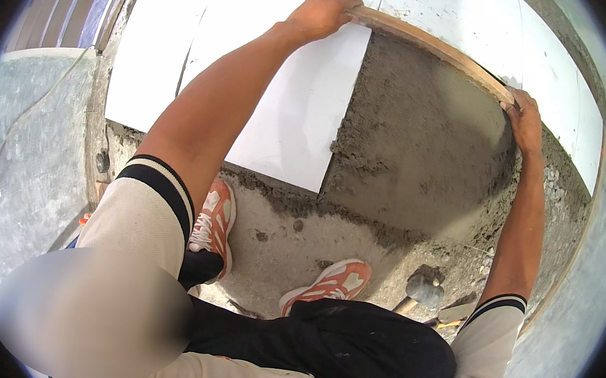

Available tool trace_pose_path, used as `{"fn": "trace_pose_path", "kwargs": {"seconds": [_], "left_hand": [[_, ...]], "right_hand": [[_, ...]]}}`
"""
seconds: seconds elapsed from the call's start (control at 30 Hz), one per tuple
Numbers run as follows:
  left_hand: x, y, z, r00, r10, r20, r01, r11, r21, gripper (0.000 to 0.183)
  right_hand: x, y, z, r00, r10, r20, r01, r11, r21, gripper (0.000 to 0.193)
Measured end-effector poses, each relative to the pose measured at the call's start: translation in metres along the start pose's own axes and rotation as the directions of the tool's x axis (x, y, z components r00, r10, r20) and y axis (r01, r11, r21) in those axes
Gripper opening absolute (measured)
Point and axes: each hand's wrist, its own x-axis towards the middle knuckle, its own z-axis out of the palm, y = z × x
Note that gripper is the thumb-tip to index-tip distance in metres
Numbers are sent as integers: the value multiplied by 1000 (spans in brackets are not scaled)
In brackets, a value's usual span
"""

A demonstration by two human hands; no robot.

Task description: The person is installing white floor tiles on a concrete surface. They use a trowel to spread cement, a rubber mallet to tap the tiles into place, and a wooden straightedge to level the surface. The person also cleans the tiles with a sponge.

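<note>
A long wooden straightedge (pixel 436 47) spans the far side of a bed of wet grey mortar (pixel 420 127). My left hand (pixel 323 15) is closed around its left end, over the corner of a white tile. My right hand (pixel 524 119) grips the other end, at the right edge of the mortar. The mortar looks smooth on the right and rougher on the left. A large white floor tile (pixel 301 112) borders it on the left. More white tiles (pixel 462 17) lie beyond the wood.
My two orange-and-white shoes rest on rough concrete (pixel 263 249) on the near side. A mallet (pixel 422 290) lies at the lower right, beside a trowel-like tool (pixel 454 313). Grey walls (pixel 40 128) stand at both sides, and steps (pixel 62 11) rise at the far left.
</note>
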Motion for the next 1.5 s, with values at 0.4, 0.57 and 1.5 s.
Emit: {"fn": "trace_pose_path", "kwargs": {"seconds": [0.4, 0.57, 1.5], "left_hand": [[-100, 35, -9, 994, 108, 32, -103, 987, -120, 38], [-168, 55, -10, 994, 98, 50, -88, 979, -181, 38], [-220, 68, -2, 992, 95, 81, -79, 981, -179, 39]], "right_hand": [[-96, -13, -8, 999, -10, 35, 12, 999, -52, 39], [-160, -45, -21, 998, -51, 43, 54, 996, -68, 36], [-220, -48, -7, 998, -56, 14, 57, 996, -63, 39]]}}
